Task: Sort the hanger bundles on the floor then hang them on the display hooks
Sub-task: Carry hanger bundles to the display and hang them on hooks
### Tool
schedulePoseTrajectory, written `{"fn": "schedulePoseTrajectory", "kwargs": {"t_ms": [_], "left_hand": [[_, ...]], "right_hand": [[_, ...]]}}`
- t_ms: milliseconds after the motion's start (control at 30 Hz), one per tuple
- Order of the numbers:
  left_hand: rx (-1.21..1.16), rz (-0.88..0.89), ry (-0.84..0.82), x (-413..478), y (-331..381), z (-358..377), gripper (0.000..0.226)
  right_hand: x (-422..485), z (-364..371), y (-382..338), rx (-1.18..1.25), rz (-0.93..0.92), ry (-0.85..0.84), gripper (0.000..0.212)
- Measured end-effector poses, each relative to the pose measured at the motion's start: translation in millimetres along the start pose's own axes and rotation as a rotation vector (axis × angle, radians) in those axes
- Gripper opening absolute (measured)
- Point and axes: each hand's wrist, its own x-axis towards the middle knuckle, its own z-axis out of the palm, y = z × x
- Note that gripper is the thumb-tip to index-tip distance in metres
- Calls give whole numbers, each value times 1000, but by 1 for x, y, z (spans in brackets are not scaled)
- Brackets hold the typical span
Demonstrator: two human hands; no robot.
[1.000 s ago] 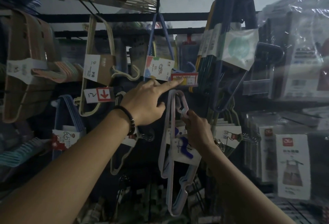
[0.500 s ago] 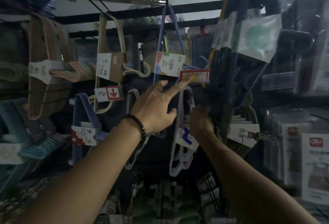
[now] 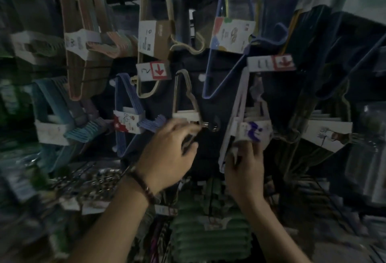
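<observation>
A pale lilac hanger bundle (image 3: 240, 104) with a white, purple-marked label (image 3: 255, 132) hangs on the display below a red-arrow price tag (image 3: 271, 63). My right hand (image 3: 244, 168) grips this bundle's lower end just under the label. To its left hangs a beige hanger bundle (image 3: 187, 95) with a white band. My left hand (image 3: 169, 150) is at that bundle's lower end, its thumb and curled fingers closed on the bundle's dark lower end. The whole view is blurred.
More bundles crowd the rack: a blue one (image 3: 128, 116), a tall cream one (image 3: 155, 39), brown ones (image 3: 87, 49), teal ones (image 3: 54, 120), a big blue hanger (image 3: 229, 54), and dark ones (image 3: 334, 64) at right. Green packs (image 3: 208, 239) lie below.
My left hand dropped from the price tag down to the beige bundle. My right hand slid from the lilac bundle's top to its lower end. The view tilted downward.
</observation>
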Motion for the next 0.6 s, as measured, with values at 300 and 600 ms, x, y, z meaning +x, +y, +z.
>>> {"fn": "schedulePoseTrajectory", "kwargs": {"t_ms": [300,600], "left_hand": [[53,-604,-369,-263,-153,20,27],[-47,-1156,-475,-544,-272,-38,32]], "right_hand": [[-193,125,-84,89,-131,-1036,14],[-396,250,-167,2,-278,-1645,14]]}}
